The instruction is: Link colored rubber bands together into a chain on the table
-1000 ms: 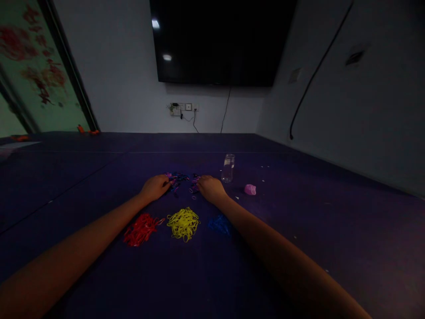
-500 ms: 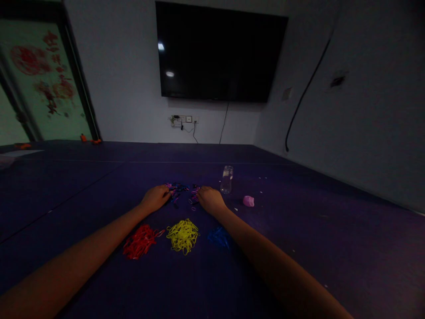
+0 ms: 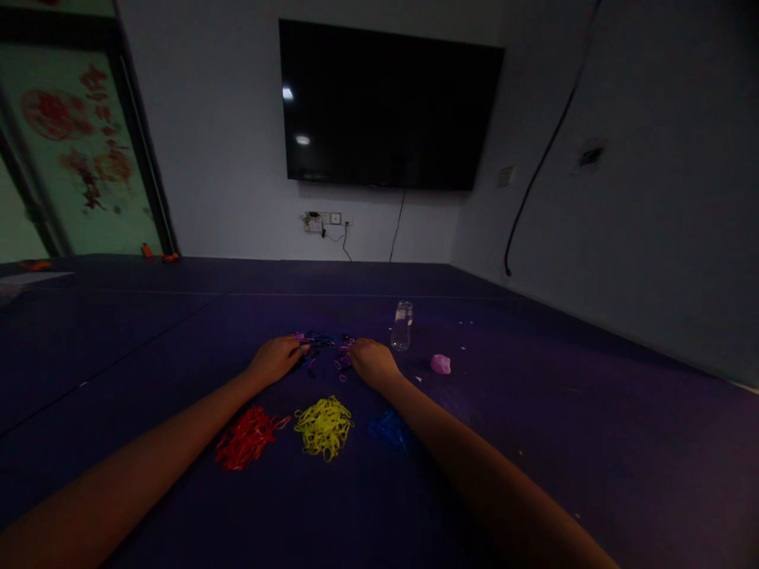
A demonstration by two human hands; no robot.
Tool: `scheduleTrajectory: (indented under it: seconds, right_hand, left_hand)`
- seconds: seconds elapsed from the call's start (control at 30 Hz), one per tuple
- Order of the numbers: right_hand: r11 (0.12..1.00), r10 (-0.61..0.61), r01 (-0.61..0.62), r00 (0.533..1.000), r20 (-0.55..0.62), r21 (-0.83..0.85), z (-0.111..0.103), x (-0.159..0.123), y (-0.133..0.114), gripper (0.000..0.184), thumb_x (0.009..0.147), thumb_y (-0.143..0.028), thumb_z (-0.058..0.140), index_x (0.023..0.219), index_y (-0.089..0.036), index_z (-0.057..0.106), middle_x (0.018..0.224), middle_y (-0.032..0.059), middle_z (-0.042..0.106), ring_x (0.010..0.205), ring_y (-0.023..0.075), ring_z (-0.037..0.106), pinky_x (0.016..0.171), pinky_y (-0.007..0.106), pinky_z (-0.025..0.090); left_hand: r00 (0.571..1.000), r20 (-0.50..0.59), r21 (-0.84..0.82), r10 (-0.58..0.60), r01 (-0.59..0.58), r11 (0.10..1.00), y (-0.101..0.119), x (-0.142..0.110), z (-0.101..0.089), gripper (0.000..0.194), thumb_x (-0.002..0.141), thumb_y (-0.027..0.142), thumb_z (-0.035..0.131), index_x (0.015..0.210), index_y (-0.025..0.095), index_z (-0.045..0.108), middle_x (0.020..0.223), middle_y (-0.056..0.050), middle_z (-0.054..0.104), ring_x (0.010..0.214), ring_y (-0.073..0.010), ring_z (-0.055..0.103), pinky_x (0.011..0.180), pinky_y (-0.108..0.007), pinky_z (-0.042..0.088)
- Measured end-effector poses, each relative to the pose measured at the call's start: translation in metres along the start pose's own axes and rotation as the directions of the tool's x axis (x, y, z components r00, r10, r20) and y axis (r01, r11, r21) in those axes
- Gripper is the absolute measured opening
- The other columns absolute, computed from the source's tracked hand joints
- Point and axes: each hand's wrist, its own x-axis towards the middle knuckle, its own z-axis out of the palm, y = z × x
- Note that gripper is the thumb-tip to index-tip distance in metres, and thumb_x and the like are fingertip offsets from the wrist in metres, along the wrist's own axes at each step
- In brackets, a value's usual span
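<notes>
A loose pile of dark, pink and purple rubber bands (image 3: pixel 319 341) lies on the dark purple surface between my hands. At its left edge my left hand (image 3: pixel 276 358) is closed, its fingers and thumb bent in against the bands. My right hand (image 3: pixel 373 361) is closed at the right edge, with bands by its fingertips; the hand's back hides much of those fingers. Nearer to me are a red rubber band pile (image 3: pixel 246 438), a yellow rubber band pile (image 3: pixel 324 427) and a blue rubber band pile (image 3: pixel 389 431), the last beside my right forearm.
A clear glass bottle (image 3: pixel 402 327) stands upright just beyond my right hand. To its right sits a small pink object (image 3: pixel 440 364), among scattered white scraps. A wall with a large television (image 3: pixel 388 107) rises behind the surface (image 3: pixel 510 379). Orange objects (image 3: pixel 169 258) lie at the far left.
The camera view has tilted up slightly, so everything sits a little lower in the picture. Both hands stay at the mixed bands, with hardly any movement.
</notes>
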Motion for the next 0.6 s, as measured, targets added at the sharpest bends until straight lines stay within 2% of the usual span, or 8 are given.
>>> scheduleTrajectory:
  seconds: [0.2, 0.6]
  right_hand:
    - [1.000, -0.005, 0.005, 1.000, -0.003, 0.010, 0.0006, -0.0004, 0.0004, 0.035, 0.096, -0.026, 0.033, 0.104, -0.014, 0.065, 0.111, 0.0138, 0.065, 0.101, 0.0198, 0.060, 0.083, 0.027, 0.044]
    - [1.000, -0.008, 0.008, 1.000, -0.011, 0.009, 0.0019, 0.0003, 0.0014, 0.034, 0.096, -0.027, 0.035, 0.104, -0.014, 0.065, 0.112, 0.0132, 0.065, 0.102, 0.0191, 0.061, 0.084, 0.026, 0.044]
  left_hand:
    - [1.000, -0.001, 0.023, 0.006, -0.006, 1.000, 0.0002, 0.0000, 0.0003, 0.042, 0.095, 0.039, 0.032, 0.070, 0.018, 0.059, 0.075, -0.007, 0.066, 0.072, -0.0186, 0.061, 0.064, -0.027, 0.041]
    - [1.000, -0.001, 0.012, 0.020, -0.020, 1.000, -0.0014, 0.0006, 0.0035, 0.042, 0.095, 0.039, 0.032, 0.076, 0.017, 0.063, 0.085, -0.009, 0.069, 0.079, -0.0208, 0.063, 0.068, -0.029, 0.044]
